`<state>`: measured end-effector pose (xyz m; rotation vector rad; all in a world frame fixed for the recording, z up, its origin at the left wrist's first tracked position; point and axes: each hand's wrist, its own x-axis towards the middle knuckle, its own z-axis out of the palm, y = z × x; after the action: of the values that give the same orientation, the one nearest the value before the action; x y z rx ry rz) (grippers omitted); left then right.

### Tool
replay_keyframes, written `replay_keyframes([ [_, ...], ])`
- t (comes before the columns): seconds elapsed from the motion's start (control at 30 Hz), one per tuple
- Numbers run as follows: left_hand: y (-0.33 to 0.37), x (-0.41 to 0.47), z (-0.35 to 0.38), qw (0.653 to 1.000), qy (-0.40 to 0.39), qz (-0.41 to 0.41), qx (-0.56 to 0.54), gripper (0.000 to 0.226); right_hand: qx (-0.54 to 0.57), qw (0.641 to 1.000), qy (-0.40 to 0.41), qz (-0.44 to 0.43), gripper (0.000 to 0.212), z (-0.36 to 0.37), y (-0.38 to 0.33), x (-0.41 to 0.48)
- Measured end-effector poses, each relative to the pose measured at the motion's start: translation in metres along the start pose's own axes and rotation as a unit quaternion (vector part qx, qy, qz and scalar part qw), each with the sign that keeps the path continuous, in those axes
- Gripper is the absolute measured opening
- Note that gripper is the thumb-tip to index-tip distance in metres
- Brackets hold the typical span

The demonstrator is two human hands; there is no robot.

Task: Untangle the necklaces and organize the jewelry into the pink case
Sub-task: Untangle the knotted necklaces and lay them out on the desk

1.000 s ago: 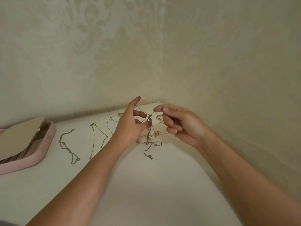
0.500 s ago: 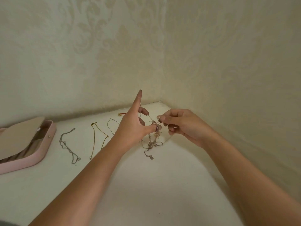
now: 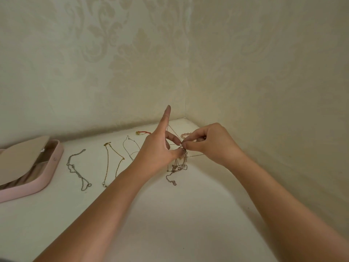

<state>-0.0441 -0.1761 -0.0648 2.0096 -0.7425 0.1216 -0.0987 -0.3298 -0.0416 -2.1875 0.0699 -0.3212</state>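
Where the white tabletop (image 3: 170,220) runs into a corner of two walls papered in pale damask (image 3: 90,59), the pink case (image 3: 51,176) lies open at the far left, its lid half raised. To its right a silver chain (image 3: 70,164), a gold chain (image 3: 108,163) and a thin chain (image 3: 124,146) lie apart, each on its own, with a red-corded piece (image 3: 144,132) behind them. The left hand (image 3: 154,154) points its forefinger up with a strand looped over it, thumb and a curled finger holding the tangled necklaces (image 3: 178,166), whose ends trail onto the surface. The right hand (image 3: 213,146) pinches the knot. A second ago that hand was loose and apart from the tangle, and the left forefinger stood lower.
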Motion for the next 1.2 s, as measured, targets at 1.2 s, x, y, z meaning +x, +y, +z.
replay_keyframes([
  [1.2,0.009,0.0,-0.015,0.935,0.016,-0.126,-0.333,0.064,0.588,0.793,-0.135,0.083,0.014,-0.009,-0.004,0.004],
])
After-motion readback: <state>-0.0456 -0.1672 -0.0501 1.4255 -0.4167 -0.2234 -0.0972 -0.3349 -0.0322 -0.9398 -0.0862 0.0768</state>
